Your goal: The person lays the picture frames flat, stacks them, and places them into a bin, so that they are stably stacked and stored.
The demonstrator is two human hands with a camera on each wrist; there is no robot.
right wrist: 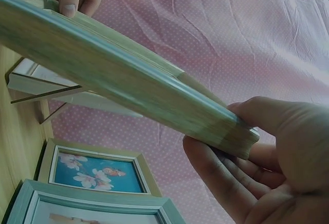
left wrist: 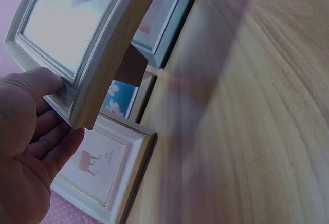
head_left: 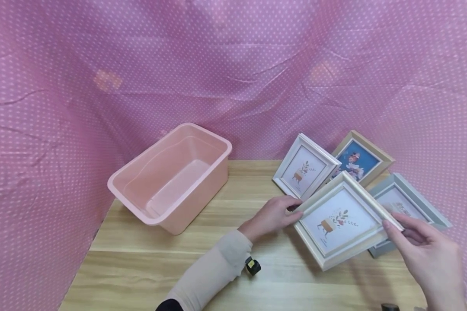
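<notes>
Cream picture frame (head_left: 339, 222) held aslant above the wooden table (head_left: 136, 259)

Left hand (head_left: 270, 216) and right hand (head_left: 436, 255) both grip the frame at opposite corners, each with its thumb on the front moulding and its fingers behind. The frame is lifted between them, picture side tipped up toward the head camera. Its long axis runs obliquely: the foot of the stool-and-plant print points to the left forearm's side and nearer the body, while its top points away, past the right fingertips.

Just beyond the left fingertips a white picture frame (head_left: 302, 168) leans upright on the table, bearing a similar print; whether they touch, I cannot tell. Farther off, between the hands, stands a tan frame (head_left: 375, 162) with a blue flower picture. A grey frame (head_left: 416, 196) sits beyond the right hand, partly covered by its fingers and by the held frame. Well to the left of the left hand is a pink plastic tub (head_left: 204, 198), and past everything hangs a pink dotted cloth (head_left: 233, 77).
</notes>
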